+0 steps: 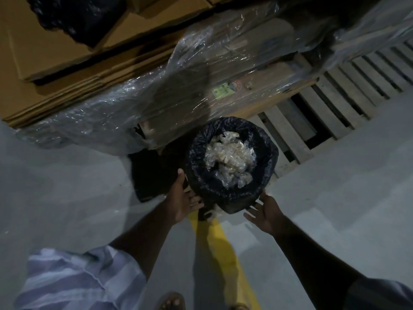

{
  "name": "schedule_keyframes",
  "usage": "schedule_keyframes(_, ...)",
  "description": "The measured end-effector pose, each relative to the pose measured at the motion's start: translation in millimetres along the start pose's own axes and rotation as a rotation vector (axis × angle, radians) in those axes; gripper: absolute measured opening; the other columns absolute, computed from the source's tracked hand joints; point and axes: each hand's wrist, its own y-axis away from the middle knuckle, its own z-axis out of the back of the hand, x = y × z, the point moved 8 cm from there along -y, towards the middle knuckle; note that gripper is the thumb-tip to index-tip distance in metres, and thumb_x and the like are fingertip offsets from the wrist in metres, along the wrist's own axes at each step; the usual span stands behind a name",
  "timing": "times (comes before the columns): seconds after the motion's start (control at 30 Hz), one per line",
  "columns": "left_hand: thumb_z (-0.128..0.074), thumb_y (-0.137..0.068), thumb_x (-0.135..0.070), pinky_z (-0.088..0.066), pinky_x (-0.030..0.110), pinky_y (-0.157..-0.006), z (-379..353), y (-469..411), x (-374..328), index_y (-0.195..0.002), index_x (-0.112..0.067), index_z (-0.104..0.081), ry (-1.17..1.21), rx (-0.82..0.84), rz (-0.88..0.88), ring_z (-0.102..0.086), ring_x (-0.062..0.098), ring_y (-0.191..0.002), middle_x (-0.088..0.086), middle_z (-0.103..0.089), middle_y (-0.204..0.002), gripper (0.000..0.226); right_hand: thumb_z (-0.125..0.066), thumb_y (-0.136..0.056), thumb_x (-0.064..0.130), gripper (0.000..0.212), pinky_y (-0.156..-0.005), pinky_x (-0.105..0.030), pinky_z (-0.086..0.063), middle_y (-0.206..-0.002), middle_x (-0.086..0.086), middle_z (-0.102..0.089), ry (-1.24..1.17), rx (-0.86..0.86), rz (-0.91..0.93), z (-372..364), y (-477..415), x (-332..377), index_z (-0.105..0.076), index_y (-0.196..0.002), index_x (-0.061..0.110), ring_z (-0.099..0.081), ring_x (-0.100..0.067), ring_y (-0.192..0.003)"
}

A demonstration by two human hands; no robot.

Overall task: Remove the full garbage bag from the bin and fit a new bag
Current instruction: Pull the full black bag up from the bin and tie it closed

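So this is right at the start, the full bag hasn't come out yet. One bin (232, 209) sits on the floor (335, 198) just in front of the wrapped pallet stack (178, 86), beside the bare pallet slats (312, 113), at the top end of the yellow floor line (223, 253). One black garbage bag (223, 186) lines it, rim folded over the edge, with a heap of crumpled clear plastic (230, 159) inside.

Two hands, both with fingers spread and the grip released, nothing held. The left hand (185, 198) is at the bin's left side, touching or nearly touching the bag's folded rim. The right hand (264, 212) is just beside the lower right of the rim, can't tell if it touches.

Next move, I'd guess: pinch the folded-over rim on both sides, peel it up off the bin edge, gather the mouth shut, then lift straight up.

Another black bag (73, 16) lies on the cardboard (33, 52) up top, maybe the spare, can't say.
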Motion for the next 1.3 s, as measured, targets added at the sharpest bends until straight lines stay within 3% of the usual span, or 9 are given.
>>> schedule_keyframes(0.2,-0.047,-0.102,-0.066,-0.042,0.059,-0.117,2,-7,2,-0.146,-0.020,-0.057,-0.017,-0.030,-0.001,-0.057,0.037,-0.134,0.016,-0.059,-0.146,0.065,-0.042,-0.112,0.024,0.038,-0.118,-0.047,-0.041,-0.145,-0.014,-0.057,-0.036,-0.012,0.056,6,-2,11,-0.056,-0.147,0.017,-0.055,-0.033,-0.135)
schedule_keyframes(0.37,-0.051,-0.109,-0.024,-0.042,0.053,-0.117,-6,5,-2,-0.123,-0.013,-0.066,-0.027,-0.083,-0.028,-0.060,0.033,-0.122,0.014,-0.067,-0.123,0.023,-0.051,-0.107,0.011,0.022,-0.089,-0.034,-0.054,-0.113,-0.009,-0.073,-0.071,0.018,0.095,11,13,23,-0.066,-0.121,0.006,-0.071,-0.017,-0.098)
schedule_keyframes(0.53,-0.046,-0.108,-0.023,-0.045,0.035,-0.073,0,25,-20,-0.105,-0.017,-0.065,0.106,-0.118,-0.083,-0.062,0.024,-0.085,0.007,-0.074,-0.090,0.021,-0.048,-0.107,0.007,0.032,-0.098,-0.036,-0.059,-0.134,-0.015,-0.067,-0.225,0.119,0.144,9,35,41,-0.058,-0.137,0.001,-0.067,-0.026,-0.115)
schedule_keyframes(0.63,-0.046,-0.104,-0.024,-0.042,0.037,-0.073,8,33,-28,-0.104,-0.017,-0.061,0.140,-0.132,-0.110,-0.056,0.022,-0.078,0.008,-0.063,-0.095,0.017,-0.048,-0.106,0.006,0.031,-0.085,-0.034,-0.065,-0.123,-0.017,-0.073,-0.251,0.165,0.155,3,53,48,-0.058,-0.135,-0.002,-0.073,-0.028,-0.110)
schedule_keyframes(0.73,-0.044,-0.103,-0.023,-0.050,0.044,-0.086,5,39,-32,-0.117,-0.013,-0.062,0.206,-0.116,-0.131,-0.064,0.026,-0.088,0.012,-0.068,-0.101,0.025,-0.053,-0.103,0.004,0.023,-0.078,-0.034,-0.066,-0.114,-0.016,-0.077,-0.271,0.143,0.147,5,67,51,-0.065,-0.122,0.001,-0.077,-0.027,-0.101)
schedule_keyframes(0.87,-0.050,-0.102,-0.018,-0.054,0.046,-0.090,7,45,-35,-0.142,-0.007,-0.056,0.289,-0.172,-0.171,-0.066,0.033,-0.113,0.019,-0.065,-0.133,0.042,-0.052,-0.100,0.000,0.029,-0.096,-0.038,-0.057,-0.123,-0.016,-0.069,-0.292,0.105,0.160,11,74,56,-0.062,-0.127,0.002,-0.069,-0.029,-0.111)
schedule_keyframes(1.03,-0.056,-0.102,-0.015,-0.063,0.045,-0.085,6,47,-46,-0.133,-0.006,-0.066,0.322,-0.131,-0.203,-0.076,0.035,-0.107,0.021,-0.075,-0.122,0.034,-0.060,-0.102,0.033,0.036,-0.095,-0.041,-0.058,-0.125,-0.015,-0.074,-0.275,0.080,0.132,13,74,61,-0.064,-0.127,0.007,-0.070,-0.031,-0.117)
schedule_keyframes(1.13,-0.065,-0.101,-0.020,-0.054,0.056,-0.108,-2,43,-63,-0.135,-0.004,-0.067,0.333,-0.041,-0.226,-0.068,0.041,-0.124,0.025,-0.069,-0.135,0.037,-0.056,-0.104,0.046,0.041,-0.075,-0.037,-0.064,-0.105,-0.013,-0.081,-0.227,0.075,0.125,10,71,72,-0.065,-0.122,0.010,-0.076,-0.028,-0.100)
schedule_keyframes(1.3,-0.065,-0.101,-0.037,-0.061,0.054,-0.091,-21,44,-81,-0.135,-0.009,-0.069,0.159,0.072,-0.185,-0.070,0.039,-0.121,0.020,-0.073,-0.132,0.044,-0.059,-0.105,0.026,0.025,-0.062,-0.031,-0.063,-0.097,-0.010,-0.082,-0.143,0.103,0.125,1,60,88,-0.068,-0.120,0.009,-0.081,-0.021,-0.079)
